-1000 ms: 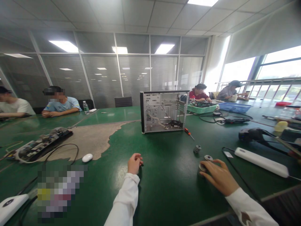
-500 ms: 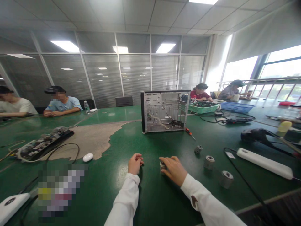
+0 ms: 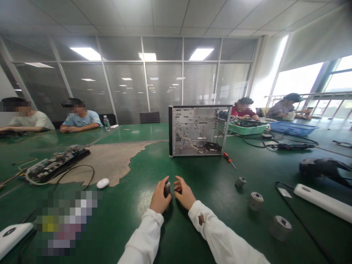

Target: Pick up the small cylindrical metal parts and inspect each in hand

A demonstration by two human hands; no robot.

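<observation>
My left hand [image 3: 160, 197] is wrapped round a small grey metal cylinder [image 3: 167, 188], which stands upright at the table's middle, partly hidden by the fingers and thumb. Just to its right, my right hand [image 3: 185, 194] holds nothing; its fingers are loosely bent and apart, a small gap away from the cylinder. Further right, three more metal cylinders stand in a slanting row: a small one [image 3: 240, 182], a middle one [image 3: 256, 201] and a larger one [image 3: 281, 227] nearest me. Each shows a hole or recess in its top.
An opened computer case [image 3: 199, 135] stands ahead, with an orange-handled screwdriver [image 3: 227, 158] beside it. A white oval object [image 3: 102, 183] and a circuit assembly [image 3: 59, 165] lie left. A white power strip [image 3: 324, 201] and cables lie right. Green [image 3: 249, 129] and blue baskets [image 3: 294, 128] stand behind; several people sit around.
The metal cylinder has passed from my right hand to my left. My right hand has let go and moved left, close beside it. The view has turned slightly left.
</observation>
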